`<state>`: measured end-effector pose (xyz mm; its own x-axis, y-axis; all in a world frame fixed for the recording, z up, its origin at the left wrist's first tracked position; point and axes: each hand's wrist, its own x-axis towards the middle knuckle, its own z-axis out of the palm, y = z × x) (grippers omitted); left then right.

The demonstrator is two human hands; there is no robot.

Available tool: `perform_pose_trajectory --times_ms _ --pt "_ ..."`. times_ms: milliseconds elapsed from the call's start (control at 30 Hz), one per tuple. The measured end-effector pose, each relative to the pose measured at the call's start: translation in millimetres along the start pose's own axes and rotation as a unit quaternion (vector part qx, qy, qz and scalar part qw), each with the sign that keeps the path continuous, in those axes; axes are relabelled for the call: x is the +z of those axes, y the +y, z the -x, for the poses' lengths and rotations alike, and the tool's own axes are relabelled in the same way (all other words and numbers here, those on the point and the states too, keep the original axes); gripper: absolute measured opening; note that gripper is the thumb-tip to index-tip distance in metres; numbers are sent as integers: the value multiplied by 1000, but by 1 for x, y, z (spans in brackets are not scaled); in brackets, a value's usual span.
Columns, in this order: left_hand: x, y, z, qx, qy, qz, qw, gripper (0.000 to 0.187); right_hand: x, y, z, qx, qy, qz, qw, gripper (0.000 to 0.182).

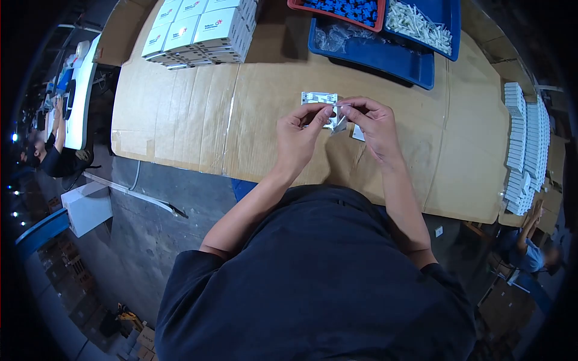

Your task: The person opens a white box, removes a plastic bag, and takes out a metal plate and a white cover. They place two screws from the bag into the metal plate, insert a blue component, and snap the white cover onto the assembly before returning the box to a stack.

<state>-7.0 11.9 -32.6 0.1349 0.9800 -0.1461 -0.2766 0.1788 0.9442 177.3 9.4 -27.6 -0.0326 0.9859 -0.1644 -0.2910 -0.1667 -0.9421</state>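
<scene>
Over the cardboard-covered table, my left hand [298, 133] and my right hand [376, 126] meet in a pinch. Between their fingertips is a small clear plastic bag [339, 125], hanging down. Just behind the fingers lies an open white box or tray [318, 97] with small white parts in it; my left hand hides part of it. A small white piece [358, 133] shows beside my right hand, partly covered by it.
White printed boxes [211, 27] are stacked at the back left. Blue trays [415, 77] and a red tray [382, 23] hold blue parts, white pieces and clear bags. Rows of white boxes [516, 150] line the right edge. Other people sit at far left and right.
</scene>
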Motion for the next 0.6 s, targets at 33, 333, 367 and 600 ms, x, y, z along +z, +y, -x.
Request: perform_pose_trajectory --times_ms 33,333,367,600 --pt "0 0 0 0 2 2 1000 16 -1 1 0 -2 -1 -2 1000 15" --pt "1 4 4 46 -18 -51 997 19 7 6 5 -42 2 -51 998 12" --pt "1 3 4 42 -18 -55 997 18 9 6 6 -38 7 -56 998 12" --pt "-1 7 3 40 -35 -68 996 18 9 2 9 -22 8 -35 999 14"
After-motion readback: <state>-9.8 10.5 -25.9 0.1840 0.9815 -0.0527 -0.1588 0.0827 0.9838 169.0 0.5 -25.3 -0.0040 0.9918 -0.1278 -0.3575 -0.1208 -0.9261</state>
